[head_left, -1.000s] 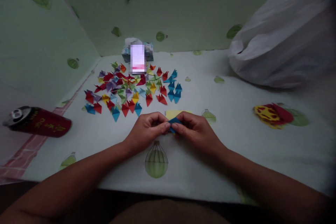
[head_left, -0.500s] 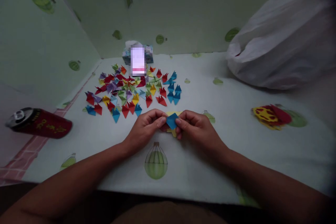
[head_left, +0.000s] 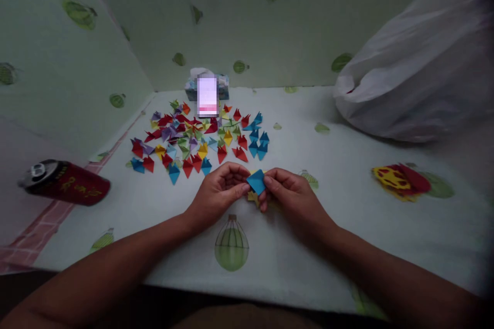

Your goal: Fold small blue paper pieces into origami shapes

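A small folded blue paper piece (head_left: pixel 256 182) is pinched between my left hand (head_left: pixel 221 190) and my right hand (head_left: pixel 288 194), just above the cloth-covered table (head_left: pixel 339 216). Both hands have their fingers closed on it, thumbs on top. Under the hands lies a yellow paper sheet (head_left: pixel 253 196), mostly hidden. Beyond them spreads a pile of folded paper pieces (head_left: pixel 200 139) in red, blue, yellow, green and purple.
A red can (head_left: pixel 65 184) lies on its side at the left. A large white plastic bag (head_left: pixel 420 67) fills the back right. A small box with a blurred card (head_left: pixel 207 93) stands behind the pile. A red-and-yellow item (head_left: pixel 401 180) lies at the right.
The blue piece has turned from edge-on to showing its flat face between my fingers. The view has shifted slightly downward; both hands stay in nearly the same place.
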A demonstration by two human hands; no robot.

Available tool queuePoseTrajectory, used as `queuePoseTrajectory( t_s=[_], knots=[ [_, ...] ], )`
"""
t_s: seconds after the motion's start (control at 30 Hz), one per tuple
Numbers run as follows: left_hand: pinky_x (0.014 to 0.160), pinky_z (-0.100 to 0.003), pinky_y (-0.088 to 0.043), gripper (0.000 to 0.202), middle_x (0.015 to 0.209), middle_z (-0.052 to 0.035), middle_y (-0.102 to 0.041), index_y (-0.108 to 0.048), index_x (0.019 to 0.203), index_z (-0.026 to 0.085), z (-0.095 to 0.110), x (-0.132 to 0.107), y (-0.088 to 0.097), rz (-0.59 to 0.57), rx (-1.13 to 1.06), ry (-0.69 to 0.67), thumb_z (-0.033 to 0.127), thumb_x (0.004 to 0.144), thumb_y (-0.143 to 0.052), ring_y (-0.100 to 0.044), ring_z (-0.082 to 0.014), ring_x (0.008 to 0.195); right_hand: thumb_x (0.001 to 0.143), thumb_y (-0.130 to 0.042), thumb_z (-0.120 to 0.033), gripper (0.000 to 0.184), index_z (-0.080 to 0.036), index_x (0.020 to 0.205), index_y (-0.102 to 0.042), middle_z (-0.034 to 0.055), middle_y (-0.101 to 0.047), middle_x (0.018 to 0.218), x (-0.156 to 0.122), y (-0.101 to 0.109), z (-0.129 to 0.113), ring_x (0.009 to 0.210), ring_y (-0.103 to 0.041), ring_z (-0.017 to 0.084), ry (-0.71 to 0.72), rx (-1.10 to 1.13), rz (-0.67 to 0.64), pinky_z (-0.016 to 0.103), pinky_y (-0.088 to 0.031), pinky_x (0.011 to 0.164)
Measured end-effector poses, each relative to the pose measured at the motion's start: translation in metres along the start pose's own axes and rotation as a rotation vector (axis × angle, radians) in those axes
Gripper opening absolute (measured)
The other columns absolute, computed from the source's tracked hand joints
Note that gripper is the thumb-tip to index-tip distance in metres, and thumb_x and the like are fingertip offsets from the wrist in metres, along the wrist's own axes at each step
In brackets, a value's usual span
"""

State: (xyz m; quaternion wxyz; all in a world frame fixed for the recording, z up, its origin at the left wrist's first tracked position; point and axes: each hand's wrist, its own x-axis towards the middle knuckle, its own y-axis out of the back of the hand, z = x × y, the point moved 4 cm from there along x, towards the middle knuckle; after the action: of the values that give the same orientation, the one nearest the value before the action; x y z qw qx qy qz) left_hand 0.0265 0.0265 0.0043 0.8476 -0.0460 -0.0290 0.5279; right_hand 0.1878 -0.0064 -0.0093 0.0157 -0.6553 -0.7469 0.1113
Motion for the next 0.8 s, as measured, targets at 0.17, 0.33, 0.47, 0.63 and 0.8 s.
queuePoseTrajectory(
  t_s=[0.17, 0.33, 0.47, 0.63, 0.8],
  knots=[
    [0.072, -0.026, -0.054, 0.023, 0.081, -0.0012, -0.065, -0.059, 0.090, 0.016, -0.0012, 0.0003, 0.0006, 0.010, 0.021, -0.010, 0.023, 0.077, -0.076, -0.063, -0.0120, 0.074, 0.089, -0.065, -0.040, 0.022, -0.018, 0.087, -0.062, -0.0009, -0.069, 0.067, 0.0010, -0.0017, 0.0036, 0.053, -0.063, 0.012, 0.004, 0.031, -0.009, 0.028, -0.052, 0.060],
    [0.072, -0.027, -0.053, 0.025, 0.081, -0.0012, -0.064, -0.058, 0.091, 0.017, -0.0017, 0.0003, 0.0006, 0.018, 0.028, -0.029, 0.023, 0.075, -0.076, -0.062, -0.0130, 0.075, 0.089, -0.064, -0.038, 0.023, -0.020, 0.101, -0.056, -0.0026, -0.068, 0.065, 0.0007, -0.0029, 0.0036, 0.052, -0.064, 0.013, 0.009, 0.064, -0.016, 0.029, -0.053, 0.060],
    [0.074, -0.026, -0.053, 0.025, 0.083, -0.0010, -0.063, -0.057, 0.091, 0.017, -0.0012, -0.0003, -0.0010, 0.013, 0.008, -0.048, 0.020, 0.075, -0.076, -0.061, -0.0123, 0.078, 0.092, -0.062, -0.037, 0.025, -0.020, 0.108, -0.053, -0.0036, -0.067, 0.064, -0.0008, -0.0030, 0.0021, 0.052, -0.063, 0.013, 0.032, 0.069, -0.043, 0.028, -0.051, 0.059],
    [0.074, -0.025, -0.052, 0.026, 0.084, -0.0008, -0.062, -0.056, 0.093, 0.017, -0.0009, -0.0012, -0.0033, -0.005, -0.021, -0.057, 0.018, 0.076, -0.075, -0.061, -0.0119, 0.079, 0.093, -0.062, -0.035, 0.021, -0.023, 0.104, -0.048, -0.0053, -0.067, 0.064, -0.0021, -0.0037, -0.0005, 0.053, -0.063, 0.012, 0.066, 0.094, -0.051, 0.028, -0.051, 0.059],
    [0.077, -0.025, -0.053, 0.030, 0.086, -0.0011, -0.063, -0.056, 0.100, 0.018, -0.0011, -0.0012, -0.0029, -0.013, -0.051, -0.073, 0.016, 0.077, -0.075, -0.062, -0.0125, 0.082, 0.093, -0.062, -0.035, 0.023, -0.024, 0.106, -0.046, -0.0060, -0.067, 0.064, -0.0027, -0.0047, -0.0037, 0.052, -0.063, 0.012, 0.116, 0.068, -0.073, 0.028, -0.051, 0.059]
  ],
)
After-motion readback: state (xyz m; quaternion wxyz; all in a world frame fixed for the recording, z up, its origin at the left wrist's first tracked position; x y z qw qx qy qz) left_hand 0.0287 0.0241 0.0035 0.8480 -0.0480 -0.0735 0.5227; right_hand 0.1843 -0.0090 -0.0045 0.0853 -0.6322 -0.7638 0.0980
